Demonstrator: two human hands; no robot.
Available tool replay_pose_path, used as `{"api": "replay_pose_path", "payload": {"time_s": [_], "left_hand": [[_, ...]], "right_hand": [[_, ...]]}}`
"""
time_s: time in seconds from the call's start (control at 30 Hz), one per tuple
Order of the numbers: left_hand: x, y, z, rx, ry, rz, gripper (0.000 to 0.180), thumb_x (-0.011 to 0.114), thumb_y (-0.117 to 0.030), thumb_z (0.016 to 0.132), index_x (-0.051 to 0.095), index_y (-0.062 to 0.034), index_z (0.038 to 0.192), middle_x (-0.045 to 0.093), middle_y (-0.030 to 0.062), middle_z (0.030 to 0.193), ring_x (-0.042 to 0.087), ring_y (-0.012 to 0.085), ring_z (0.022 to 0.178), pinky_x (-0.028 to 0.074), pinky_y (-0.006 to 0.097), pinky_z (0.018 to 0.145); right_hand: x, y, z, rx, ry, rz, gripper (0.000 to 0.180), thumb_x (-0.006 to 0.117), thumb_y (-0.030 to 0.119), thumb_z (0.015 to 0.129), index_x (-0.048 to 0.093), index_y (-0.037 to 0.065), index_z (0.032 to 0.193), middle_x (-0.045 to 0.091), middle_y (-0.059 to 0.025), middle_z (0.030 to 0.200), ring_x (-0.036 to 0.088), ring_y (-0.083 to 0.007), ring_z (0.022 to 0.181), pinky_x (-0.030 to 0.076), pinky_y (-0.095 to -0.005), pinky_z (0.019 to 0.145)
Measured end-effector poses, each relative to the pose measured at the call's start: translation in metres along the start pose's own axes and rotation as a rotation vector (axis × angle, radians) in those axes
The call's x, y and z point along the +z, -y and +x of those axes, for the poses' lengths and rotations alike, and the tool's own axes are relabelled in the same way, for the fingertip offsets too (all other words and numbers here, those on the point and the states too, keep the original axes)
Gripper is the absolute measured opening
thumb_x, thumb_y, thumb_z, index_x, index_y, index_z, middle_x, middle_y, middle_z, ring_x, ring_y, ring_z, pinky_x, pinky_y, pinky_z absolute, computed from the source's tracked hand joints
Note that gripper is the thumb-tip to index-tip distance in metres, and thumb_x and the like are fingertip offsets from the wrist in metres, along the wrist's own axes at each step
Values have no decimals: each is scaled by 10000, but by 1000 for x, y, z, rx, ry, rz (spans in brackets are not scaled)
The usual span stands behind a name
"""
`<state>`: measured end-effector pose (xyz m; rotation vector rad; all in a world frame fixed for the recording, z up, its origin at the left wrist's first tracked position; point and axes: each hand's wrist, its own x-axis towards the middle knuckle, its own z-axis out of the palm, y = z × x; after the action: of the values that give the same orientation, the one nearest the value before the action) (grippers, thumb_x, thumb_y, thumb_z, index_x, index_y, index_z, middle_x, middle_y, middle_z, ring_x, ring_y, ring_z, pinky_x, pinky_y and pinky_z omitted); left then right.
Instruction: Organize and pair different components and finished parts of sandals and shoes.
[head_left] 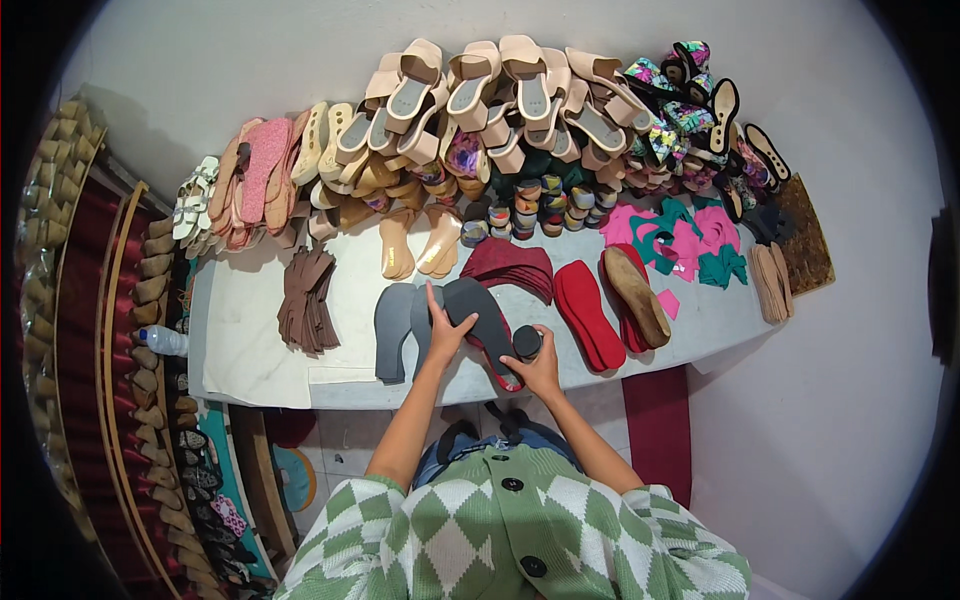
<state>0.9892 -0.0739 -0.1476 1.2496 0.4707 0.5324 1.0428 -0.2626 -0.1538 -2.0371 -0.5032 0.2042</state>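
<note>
My left hand (447, 332) lies over grey sole pieces near the table's front edge, its index finger stretched out and its thumb apart, resting on a dark grey sole (482, 305). Lighter grey soles (394, 335) lie just left of it. My right hand (541, 368) is closed around a dark, round-topped object (527, 342); its exact kind does not show. The right thumb reaches to the lower end of the dark sole, where a red edge shows beneath. Right of this hand lies a stack of red soles (588, 318).
A wooden shoe last (637, 298) rests on red soles. Dark red pieces (508, 268), brown pieces (307, 302) and pink and green scraps (672, 238) lie around. Beige heeled sandals (534, 88) pile up behind. Shelves of lasts (152, 290) and a plastic bottle (165, 341) stand left.
</note>
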Motion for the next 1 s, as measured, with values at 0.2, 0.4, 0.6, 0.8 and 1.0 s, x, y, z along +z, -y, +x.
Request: {"api": "replay_pose_path", "payload": {"time_s": [0.2, 0.4, 0.6, 0.8, 1.0], "left_hand": [[-8, 0, 10, 55, 228, 333, 830, 753, -132, 657, 304, -158, 1354, 397, 158, 1265, 416, 274, 1159, 352, 371, 975], [1, -17, 3, 124, 228, 511, 923, 840, -233, 497, 372, -139, 1287, 412, 180, 1219, 417, 324, 1162, 355, 394, 970], [2, -14, 0, 131, 165, 547, 902, 834, -232, 502, 374, -140, 1272, 419, 189, 1197, 439, 335, 1120, 373, 407, 948], [7, -17, -8, 167, 85, 623, 870, 824, -253, 525, 380, -77, 1252, 436, 172, 1195, 431, 310, 1138, 350, 387, 968], [13, -18, -7, 180, 55, 659, 868, 823, -265, 526, 378, -80, 1248, 428, 177, 1195, 428, 329, 1128, 358, 402, 959]], "right_hand": [[-2, 1, 0, -4, -6, 66, 805, 842, 212, 574, 342, 32, 1177, 554, -155, 998, 570, -240, 929, 451, -332, 812], [-13, 16, 2, 19, 13, 186, 738, 806, 141, 606, 352, 41, 1178, 568, -141, 974, 579, -234, 894, 456, -325, 792], [-26, 14, 0, 53, 11, 375, 538, 724, 107, 711, 416, 37, 1146, 592, -94, 955, 576, -160, 836, 458, -284, 739], [-40, 2, -10, 260, 85, 552, 411, 678, 170, 780, 486, 33, 1117, 585, -65, 976, 542, -126, 886, 416, -255, 807], [-42, -18, -17, 303, 101, 550, 397, 698, 180, 757, 559, 28, 1097, 561, -69, 1014, 506, -146, 977, 400, -281, 830]]}}
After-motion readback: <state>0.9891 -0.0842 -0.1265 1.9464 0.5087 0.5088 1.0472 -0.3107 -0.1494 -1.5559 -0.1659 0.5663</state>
